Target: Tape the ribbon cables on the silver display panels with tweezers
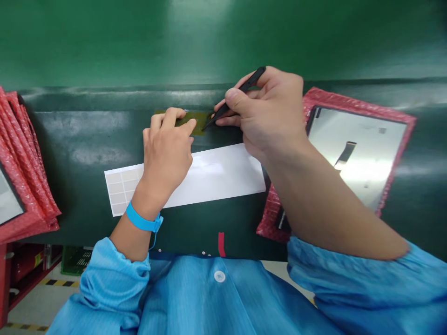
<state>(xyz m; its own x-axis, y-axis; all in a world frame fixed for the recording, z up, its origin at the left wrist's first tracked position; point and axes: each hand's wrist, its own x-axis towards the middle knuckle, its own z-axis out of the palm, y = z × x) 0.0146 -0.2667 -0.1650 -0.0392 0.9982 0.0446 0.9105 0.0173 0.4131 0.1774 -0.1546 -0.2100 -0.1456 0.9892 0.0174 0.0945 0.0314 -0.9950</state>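
Note:
My right hand (272, 109) is closed around slim black tweezers (240, 94), tilted so the fine tip points down and left. That tip meets the right part of a yellowish translucent strip of tape (198, 122) on the green mat. On the strip's left part rest the fingertips of my left hand (165, 149), bent and spread apart with nothing gripped. Beneath my left hand and wrist lies a white label sheet (223, 172), with pale rectangular labels (120, 190) at its left end. My left fingers hide some of the strip.
On the right, a display panel (363, 149) with a dark flex cable lies on a pink bubble-wrap bag (394, 114), partly behind my right forearm. More pink bubble-wrap bags (26, 153) are stacked at the left. A red tape mark (221, 244) sits near the front edge.

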